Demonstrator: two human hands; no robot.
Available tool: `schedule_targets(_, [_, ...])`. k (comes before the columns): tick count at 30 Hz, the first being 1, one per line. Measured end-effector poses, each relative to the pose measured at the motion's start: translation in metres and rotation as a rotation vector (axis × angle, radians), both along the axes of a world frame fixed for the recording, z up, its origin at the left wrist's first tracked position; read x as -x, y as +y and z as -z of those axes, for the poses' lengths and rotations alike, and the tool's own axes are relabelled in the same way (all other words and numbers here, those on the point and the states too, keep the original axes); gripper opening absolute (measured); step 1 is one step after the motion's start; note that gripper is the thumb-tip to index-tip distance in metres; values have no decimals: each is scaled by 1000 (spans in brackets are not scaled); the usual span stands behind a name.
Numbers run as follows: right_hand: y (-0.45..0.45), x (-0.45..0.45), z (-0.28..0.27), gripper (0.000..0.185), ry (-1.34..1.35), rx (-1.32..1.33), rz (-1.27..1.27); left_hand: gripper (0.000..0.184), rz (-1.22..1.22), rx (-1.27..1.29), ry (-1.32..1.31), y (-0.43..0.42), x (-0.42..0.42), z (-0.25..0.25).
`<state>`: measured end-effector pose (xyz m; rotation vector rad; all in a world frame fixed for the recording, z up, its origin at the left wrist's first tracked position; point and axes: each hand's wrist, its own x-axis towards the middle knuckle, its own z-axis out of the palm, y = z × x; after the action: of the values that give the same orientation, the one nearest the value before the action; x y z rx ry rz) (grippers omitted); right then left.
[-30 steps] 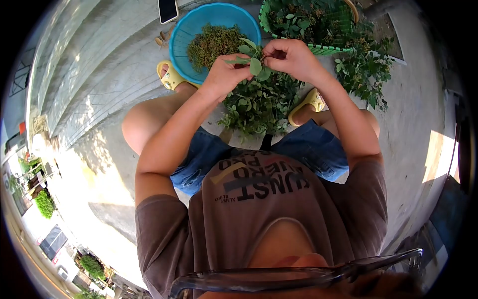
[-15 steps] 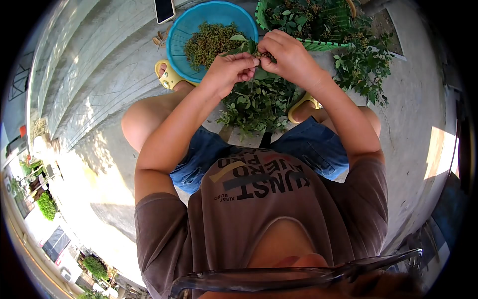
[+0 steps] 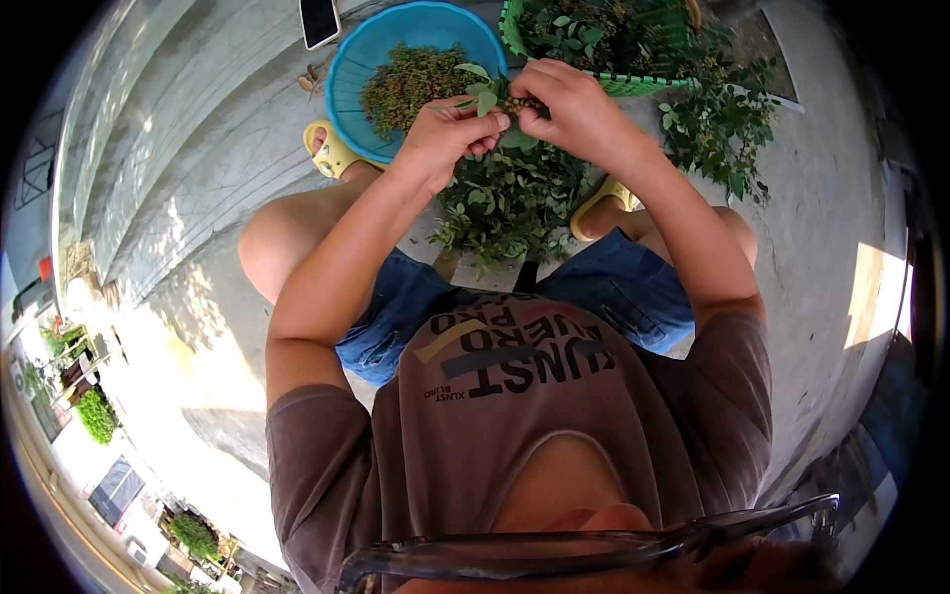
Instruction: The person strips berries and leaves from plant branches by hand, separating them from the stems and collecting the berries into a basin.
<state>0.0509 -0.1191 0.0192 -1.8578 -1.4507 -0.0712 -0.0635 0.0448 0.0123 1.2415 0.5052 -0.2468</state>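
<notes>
Left hand point(image 3: 447, 136) moved nearer right hand point(image 3: 572, 104).
Both pinch one sprig point(image 3: 486, 98), working close; blue bowl point(image 3: 426, 24) at ten o'clock.

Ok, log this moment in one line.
left hand: pinching leafy sprig; right hand: pinching same sprig; blue basin: small green-brown clusters inside

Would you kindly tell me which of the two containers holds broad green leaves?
The green basket, at upper right, which holds leafy sprigs; the round blue basin to its left holds a heap of small greenish-brown clusters instead.
</notes>
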Motion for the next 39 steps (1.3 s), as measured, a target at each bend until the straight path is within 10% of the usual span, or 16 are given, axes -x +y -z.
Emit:
schedule_targets(25, [-13, 12, 17, 8, 1603, -51, -12, 12, 120, -578, -524, 0, 1, 20])
schedule_targets(34, [-15, 16, 10, 14, 135, -83, 142, 13, 54, -161, -313, -7, 0, 24])
schedule_targets(39, [-24, 6, 9, 13, 617, 96, 54, 13, 53, -108, -261, -7, 0, 19])
